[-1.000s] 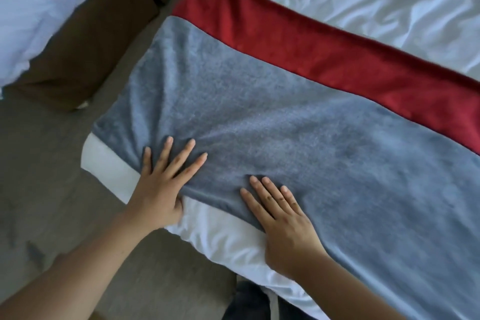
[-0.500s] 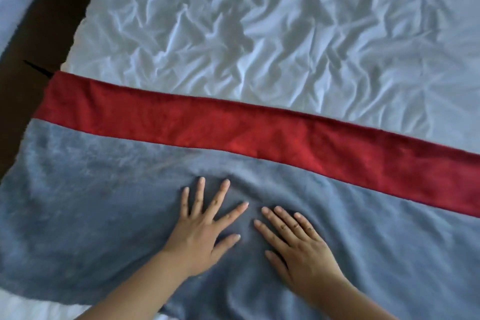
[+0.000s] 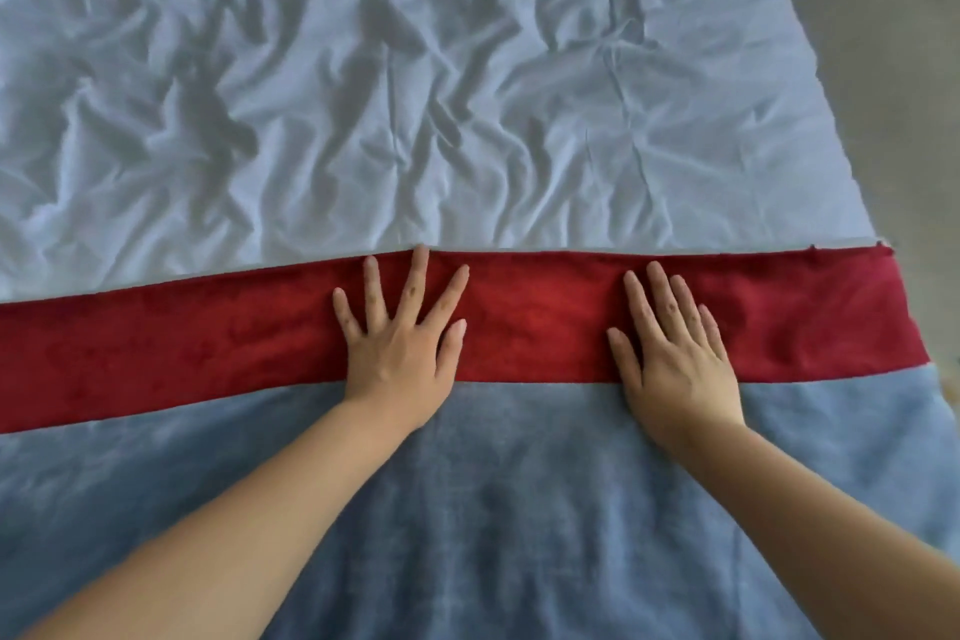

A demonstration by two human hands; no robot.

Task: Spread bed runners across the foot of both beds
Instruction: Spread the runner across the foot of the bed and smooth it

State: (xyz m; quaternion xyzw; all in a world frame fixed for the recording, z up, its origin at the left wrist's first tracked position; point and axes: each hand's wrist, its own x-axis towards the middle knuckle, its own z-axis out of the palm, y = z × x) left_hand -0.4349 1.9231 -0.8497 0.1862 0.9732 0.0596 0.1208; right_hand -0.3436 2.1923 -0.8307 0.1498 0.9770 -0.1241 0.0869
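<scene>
Across the bed's foot the bed runner lies crosswise, left hand and right hand flat, fingers splayed, gripping nothing, on its red band.

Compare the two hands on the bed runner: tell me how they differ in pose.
The left hand has its fingers fanned wide; the right hand keeps its fingers close together. The left hand's middle fingertip reaches the far edge of the runner's red band; the right hand's fingertips stop short of it. Both lie flat, palm down, gripping nothing.
</scene>
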